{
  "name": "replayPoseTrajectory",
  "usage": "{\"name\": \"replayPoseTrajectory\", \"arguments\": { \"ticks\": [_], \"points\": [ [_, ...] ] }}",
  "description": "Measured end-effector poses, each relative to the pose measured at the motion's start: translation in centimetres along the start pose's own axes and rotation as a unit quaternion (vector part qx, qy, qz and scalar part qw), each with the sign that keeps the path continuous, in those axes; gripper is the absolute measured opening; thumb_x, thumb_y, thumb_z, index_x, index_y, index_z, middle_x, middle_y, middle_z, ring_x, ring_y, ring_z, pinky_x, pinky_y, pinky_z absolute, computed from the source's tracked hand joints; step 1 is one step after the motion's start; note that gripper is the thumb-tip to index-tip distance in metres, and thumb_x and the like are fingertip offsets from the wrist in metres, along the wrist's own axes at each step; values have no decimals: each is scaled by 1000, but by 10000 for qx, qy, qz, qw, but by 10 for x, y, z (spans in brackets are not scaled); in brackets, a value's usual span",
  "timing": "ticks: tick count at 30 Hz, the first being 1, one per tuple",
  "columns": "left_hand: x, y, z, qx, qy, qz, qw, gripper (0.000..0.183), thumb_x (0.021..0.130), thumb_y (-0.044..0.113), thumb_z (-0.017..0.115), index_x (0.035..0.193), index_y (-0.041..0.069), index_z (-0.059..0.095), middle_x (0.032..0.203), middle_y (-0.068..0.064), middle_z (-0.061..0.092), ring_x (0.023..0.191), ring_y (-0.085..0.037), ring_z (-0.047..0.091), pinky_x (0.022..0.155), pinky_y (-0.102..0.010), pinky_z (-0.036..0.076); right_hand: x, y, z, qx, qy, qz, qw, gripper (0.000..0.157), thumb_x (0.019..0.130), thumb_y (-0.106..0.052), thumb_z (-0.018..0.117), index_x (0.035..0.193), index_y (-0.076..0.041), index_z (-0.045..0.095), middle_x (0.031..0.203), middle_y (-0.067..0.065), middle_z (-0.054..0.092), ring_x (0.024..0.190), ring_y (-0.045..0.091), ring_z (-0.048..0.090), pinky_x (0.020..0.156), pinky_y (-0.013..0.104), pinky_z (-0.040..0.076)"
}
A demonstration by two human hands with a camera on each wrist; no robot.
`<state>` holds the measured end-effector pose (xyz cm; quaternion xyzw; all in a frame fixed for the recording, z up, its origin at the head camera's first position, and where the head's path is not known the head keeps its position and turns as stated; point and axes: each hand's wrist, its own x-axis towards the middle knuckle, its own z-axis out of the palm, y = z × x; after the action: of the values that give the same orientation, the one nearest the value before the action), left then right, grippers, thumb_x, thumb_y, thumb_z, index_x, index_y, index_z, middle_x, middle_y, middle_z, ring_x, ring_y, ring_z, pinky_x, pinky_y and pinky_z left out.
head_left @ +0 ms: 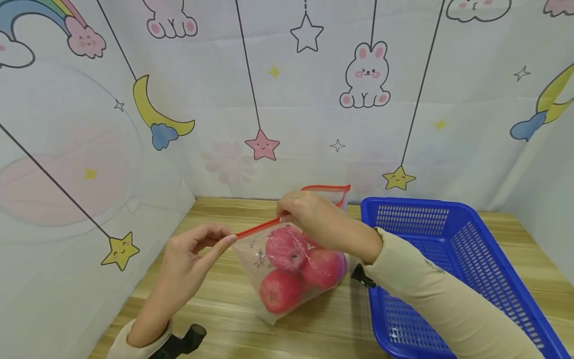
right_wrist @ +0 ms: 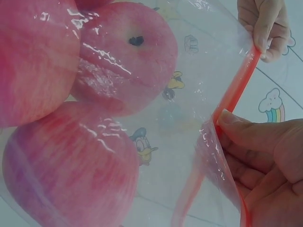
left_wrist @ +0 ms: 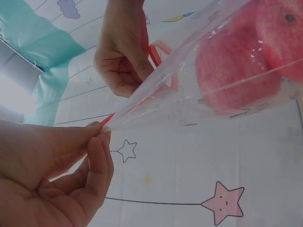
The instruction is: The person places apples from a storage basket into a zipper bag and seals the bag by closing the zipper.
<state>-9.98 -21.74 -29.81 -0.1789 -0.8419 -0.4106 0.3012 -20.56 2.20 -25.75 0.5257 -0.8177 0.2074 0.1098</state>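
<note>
A clear zip bag (head_left: 251, 249) with a red seal strip and small printed figures holds several red apples (head_left: 281, 291). My left hand (head_left: 188, 264) pinches one end of the red strip (head_left: 257, 228) between thumb and fingertips. Farther along the same strip, my right hand (head_left: 314, 219) pinches it, thumb on the near side in the right wrist view. Between the hands the strip is pulled straight. Beyond the right hand, the bag's mouth gapes, its red edge (right_wrist: 182, 198) spread apart. Behind the right hand and wrist, part of the bag is hidden.
A blue plastic basket (head_left: 374, 319) with slotted walls stands on the wood-grain table (head_left: 215, 294) to the right, partly under my right sleeve (head_left: 430, 289). A white cloth backdrop (head_left: 314, 119) with cartoon prints rises behind the table and along its sides.
</note>
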Motion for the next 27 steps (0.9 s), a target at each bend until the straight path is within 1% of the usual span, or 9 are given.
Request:
{"name": "replayPoseTrajectory", "arguments": {
  "ticks": [5, 9, 12, 22, 27],
  "points": [
    [2, 0, 0, -31, 17, 43, 10000, 11, 87, -2, 73, 92, 8, 71, 86, -1, 70, 76, -10, 66, 71, -17, 55, 0, 2, -1, 22, 25, -36, 10000, 13, 89, 3, 71, 99, -5, 69, 93, 1, 68, 91, 16, 65, 84, 26, 54],
    [2, 0, 1, -51, 41, 91, 9999, 15, 86, -7, 73, 91, 7, 71, 86, 4, 70, 76, -10, 66, 71, -17, 54, -1, 4, -2, 61, 66, -98, 9999, 12, 89, 3, 71, 98, -5, 69, 92, 1, 68, 89, 15, 65, 84, 25, 54],
    [3, -1, 1, -69, 32, 116, 9999, 16, 85, -7, 72, 91, 8, 71, 86, 4, 70, 76, -10, 65, 71, -17, 54, -1, 4, -3, 40, 62, -114, 9999, 11, 89, 2, 71, 98, -5, 69, 92, 1, 67, 89, 15, 65, 83, 25, 54],
    [1, -2, 0, -46, 33, 197, 9998, 18, 84, -8, 73, 91, 8, 71, 86, 4, 70, 75, -10, 65, 71, -17, 54, -2, 5, -2, 29, -38, 55, 10000, 10, 90, 0, 71, 98, -6, 69, 91, 0, 66, 87, 15, 64, 80, 24, 54],
    [0, -3, 0, -16, 20, 195, 9998, 18, 84, -8, 73, 91, 9, 71, 86, 4, 70, 75, -10, 65, 70, -17, 54, -3, 5, 0, -14, -20, 26, 10000, 11, 89, 0, 72, 97, -6, 69, 91, 1, 67, 87, 15, 64, 81, 24, 54]
  ]
}}
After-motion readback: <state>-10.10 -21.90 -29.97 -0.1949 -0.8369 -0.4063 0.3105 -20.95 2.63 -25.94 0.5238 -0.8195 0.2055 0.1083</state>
